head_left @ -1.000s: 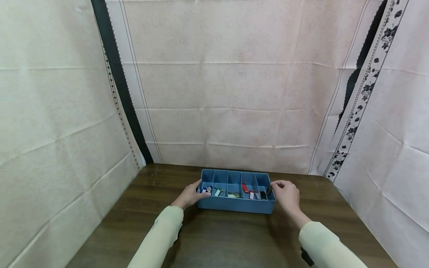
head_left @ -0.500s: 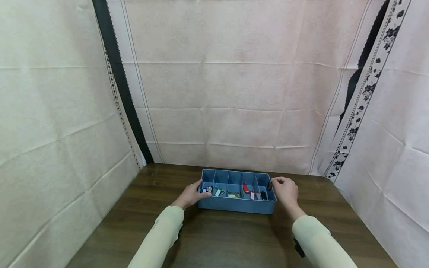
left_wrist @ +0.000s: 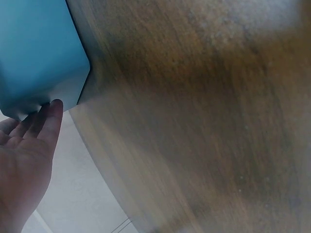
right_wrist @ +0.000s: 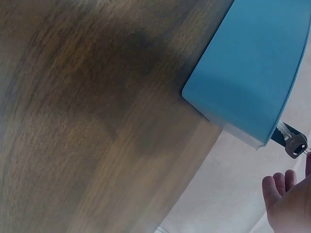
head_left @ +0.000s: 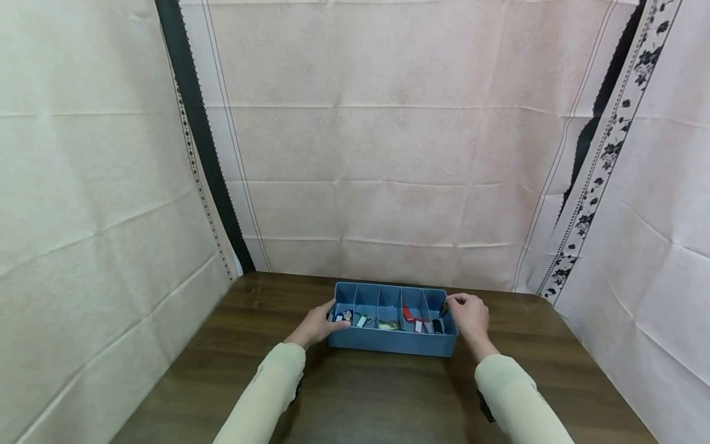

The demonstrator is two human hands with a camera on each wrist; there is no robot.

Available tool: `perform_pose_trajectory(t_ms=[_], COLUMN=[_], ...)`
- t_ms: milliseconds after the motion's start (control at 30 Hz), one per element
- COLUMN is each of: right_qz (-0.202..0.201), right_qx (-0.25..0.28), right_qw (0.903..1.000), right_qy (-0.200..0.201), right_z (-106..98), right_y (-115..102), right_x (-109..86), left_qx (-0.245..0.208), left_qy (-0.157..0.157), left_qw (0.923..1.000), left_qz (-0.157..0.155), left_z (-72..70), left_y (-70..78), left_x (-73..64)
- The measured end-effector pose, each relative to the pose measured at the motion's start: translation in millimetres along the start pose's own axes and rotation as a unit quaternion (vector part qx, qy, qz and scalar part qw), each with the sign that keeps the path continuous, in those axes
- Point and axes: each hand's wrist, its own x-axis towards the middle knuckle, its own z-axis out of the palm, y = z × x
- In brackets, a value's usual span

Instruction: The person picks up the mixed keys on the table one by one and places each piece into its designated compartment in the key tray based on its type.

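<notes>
A blue divided box (head_left: 391,341) stands on the table, with small keys and tags in its compartments. My left hand (head_left: 316,325) holds its left end, with the thumb over the front rim; in the left wrist view the fingers (left_wrist: 51,121) touch the end wall. At the right end, my right hand (head_left: 470,316) pinches a key (right_wrist: 295,144) by its ring, above the rightmost compartment. A dark flat piece shows behind the key in the right wrist view; the pinching fingertips are mostly out of that frame.
A red tag (head_left: 407,314) and a white tag (head_left: 418,327) lie in the compartment left of the rightmost one. A black item (head_left: 437,326) sits in the rightmost. The brown wooden table (head_left: 383,401) backs onto a hanging pale cloth (head_left: 388,148).
My right hand has shifted slightly left with the key, its forearm swinging inward. My left hand stays on the box's left end.
</notes>
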Motion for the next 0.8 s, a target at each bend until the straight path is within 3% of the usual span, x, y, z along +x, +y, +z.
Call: perform_pose_trajectory(t_ms=[300, 500, 800], right_qz=[-0.011, -0.011, -0.04], right_qx=[0.0, -0.007, -0.066], right_qw=[0.9996, 0.9998, 0.9969], right_qy=[-0.027, -0.016, -0.019], right_z=[-3, -15, -38], right_y=[5, 7, 25], right_x=[5.9, 5.6, 5.3], left_qx=[-0.001, 0.001, 0.075], left_qy=[-0.004, -0.007, -0.01], left_qw=[0.9999, 0.9999, 0.9966], left_qz=[0.009, 0.012, 0.032], left_z=[4.5, 4.7, -14.0], left_y=[4.9, 7.4, 11.7], left_x=[3.1, 1.9, 2.7])
